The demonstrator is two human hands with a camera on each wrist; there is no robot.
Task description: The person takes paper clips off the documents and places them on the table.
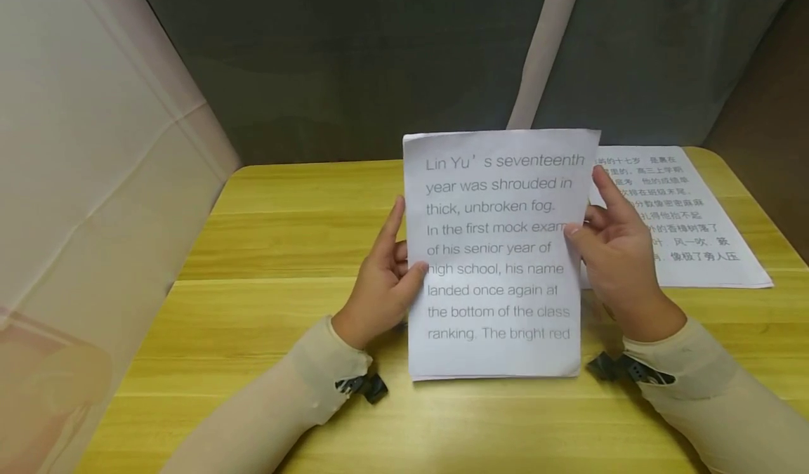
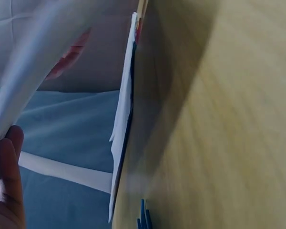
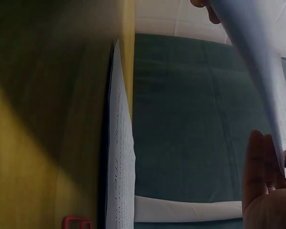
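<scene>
A white sheet with large English print (image 1: 499,256) stands upright, its lower edge on the yellow wooden table (image 1: 272,319). My left hand (image 1: 385,277) grips its left edge, thumb on the front and fingers behind. My right hand (image 1: 613,249) grips the right edge the same way. In the left wrist view the held sheet (image 2: 33,81) curves above my left fingers (image 2: 7,181). The right wrist view shows the sheet (image 3: 257,62) above my right fingers (image 3: 260,176).
A second white sheet with Chinese print (image 1: 689,221) lies flat at the table's far right, also seen edge-on as a sheet (image 3: 119,167) in the right wrist view. A grey-green backdrop (image 1: 354,60) and pale side panel (image 1: 88,179) enclose the table. Small black clips (image 1: 369,386) hang at both cuffs.
</scene>
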